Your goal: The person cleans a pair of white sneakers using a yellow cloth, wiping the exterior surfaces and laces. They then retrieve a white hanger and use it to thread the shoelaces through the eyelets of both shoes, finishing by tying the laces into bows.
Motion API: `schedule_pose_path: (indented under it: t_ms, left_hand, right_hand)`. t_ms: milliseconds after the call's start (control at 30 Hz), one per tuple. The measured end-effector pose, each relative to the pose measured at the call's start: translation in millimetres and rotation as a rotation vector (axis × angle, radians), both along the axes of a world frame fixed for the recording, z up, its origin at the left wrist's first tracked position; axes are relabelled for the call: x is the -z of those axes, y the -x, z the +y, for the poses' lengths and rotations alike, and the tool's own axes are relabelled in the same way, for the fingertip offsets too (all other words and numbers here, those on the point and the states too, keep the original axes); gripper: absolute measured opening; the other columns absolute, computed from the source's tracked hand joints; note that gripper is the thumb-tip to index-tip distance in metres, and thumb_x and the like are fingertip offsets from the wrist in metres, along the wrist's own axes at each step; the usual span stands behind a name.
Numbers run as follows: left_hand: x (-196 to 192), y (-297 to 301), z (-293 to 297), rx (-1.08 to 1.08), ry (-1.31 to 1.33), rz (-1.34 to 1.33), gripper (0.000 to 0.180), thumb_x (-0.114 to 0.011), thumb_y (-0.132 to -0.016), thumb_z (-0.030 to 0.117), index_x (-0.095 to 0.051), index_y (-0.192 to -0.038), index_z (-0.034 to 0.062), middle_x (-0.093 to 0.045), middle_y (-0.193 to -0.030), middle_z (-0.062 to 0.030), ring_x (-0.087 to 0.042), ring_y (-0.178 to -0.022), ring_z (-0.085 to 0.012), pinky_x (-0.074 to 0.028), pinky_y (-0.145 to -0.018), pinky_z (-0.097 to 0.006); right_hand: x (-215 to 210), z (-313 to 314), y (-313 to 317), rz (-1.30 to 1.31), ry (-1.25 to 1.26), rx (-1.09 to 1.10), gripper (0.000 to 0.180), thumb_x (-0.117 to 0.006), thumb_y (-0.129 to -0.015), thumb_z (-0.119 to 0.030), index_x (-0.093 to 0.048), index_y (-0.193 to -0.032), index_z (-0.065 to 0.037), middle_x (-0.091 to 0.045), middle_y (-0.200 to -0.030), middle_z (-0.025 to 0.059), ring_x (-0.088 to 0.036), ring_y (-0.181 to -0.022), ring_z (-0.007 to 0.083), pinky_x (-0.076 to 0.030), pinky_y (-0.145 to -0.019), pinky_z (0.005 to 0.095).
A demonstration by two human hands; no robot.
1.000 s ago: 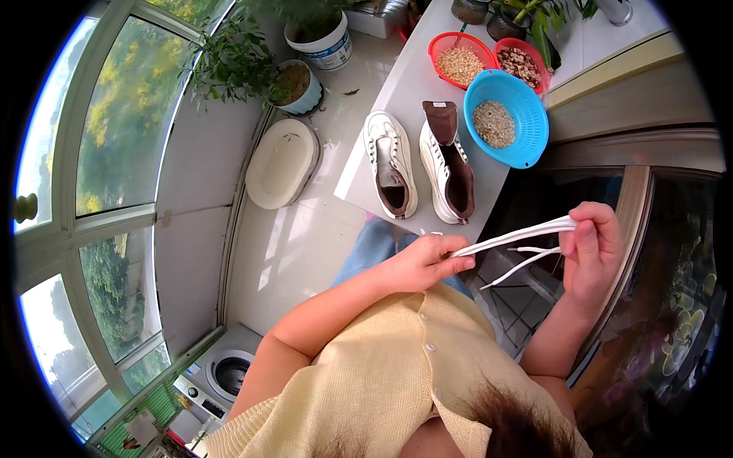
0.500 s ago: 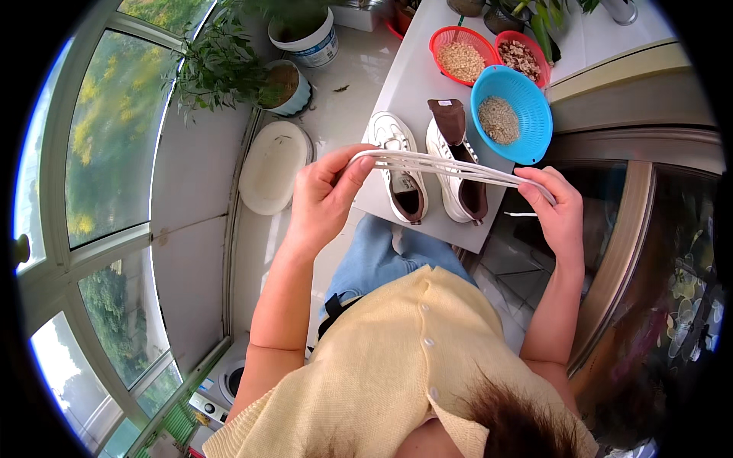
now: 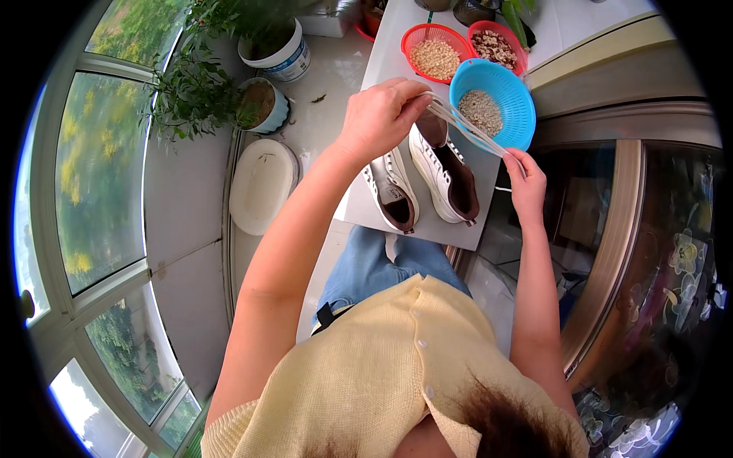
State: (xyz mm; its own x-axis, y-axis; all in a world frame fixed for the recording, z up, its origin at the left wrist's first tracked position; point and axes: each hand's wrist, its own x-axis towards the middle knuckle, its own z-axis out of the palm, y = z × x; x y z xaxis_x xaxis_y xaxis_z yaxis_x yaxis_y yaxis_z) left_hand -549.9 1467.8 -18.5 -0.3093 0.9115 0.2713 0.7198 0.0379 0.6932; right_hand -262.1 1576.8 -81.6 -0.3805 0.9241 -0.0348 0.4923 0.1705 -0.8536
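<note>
From the blue basket (image 3: pixel 516 103), two white shoes (image 3: pixel 432 177) stand nearer to me; my left hand (image 3: pixel 380 120) and right hand (image 3: pixel 525 183) pinch white laces (image 3: pixel 479 133) between them.

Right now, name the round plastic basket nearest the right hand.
The bright blue slotted plastic basket, holding pale grains, sits nearest the right hand, which pinches white shoelaces; the two red plastic baskets sit farther off.
</note>
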Motion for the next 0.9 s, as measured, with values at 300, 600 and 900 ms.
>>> schedule_pose_path:
  t_ms: [300,600,900]
  left_hand:
    - [98.8,8.1,65.9,0.101,0.084,0.078,0.017,-0.060,-0.092,0.021,-0.067,-0.102,0.0095,-0.062,-0.094,-0.0094,-0.062,-0.090,-0.0322,-0.051,-0.079,-0.042]
    - [105.7,23.3,76.5,-0.087,-0.161,-0.024,0.012,-0.065,-0.088,0.012,-0.072,-0.097,0.0075,-0.069,-0.090,-0.0114,-0.066,-0.086,-0.0314,-0.051,-0.078,-0.039]
    - [90.1,74.4,34.2,-0.299,0.184,-0.282,0.022,-0.054,-0.093,0.016,-0.070,-0.103,0.0042,-0.068,-0.086,-0.0140,-0.065,-0.078,-0.0243,-0.051,-0.073,-0.035]
  right_hand:
    - [71.9,-13.8,1.5,-0.114,-0.046,0.042,0.019,-0.070,-0.088,-0.015,-0.071,-0.102,-0.002,-0.071,-0.093,0.0088,-0.066,-0.080,0.0157,-0.051,-0.074,0.0274]
    - [-40.3,-29.2,21.9,0.400,0.070,0.111,0.022,-0.055,-0.101,-0.017,-0.064,-0.106,0.003,-0.062,-0.080,0.0022,-0.059,-0.074,0.0091,-0.047,-0.068,0.0245]
    - [-188.0,-52.5,-39.2,1.319,0.098,-0.109,0.023,-0.042,-0.106,-0.022,-0.053,-0.106,-0.002,-0.040,-0.068,-0.0018,-0.034,-0.055,0.0059,-0.027,-0.051,0.0209]
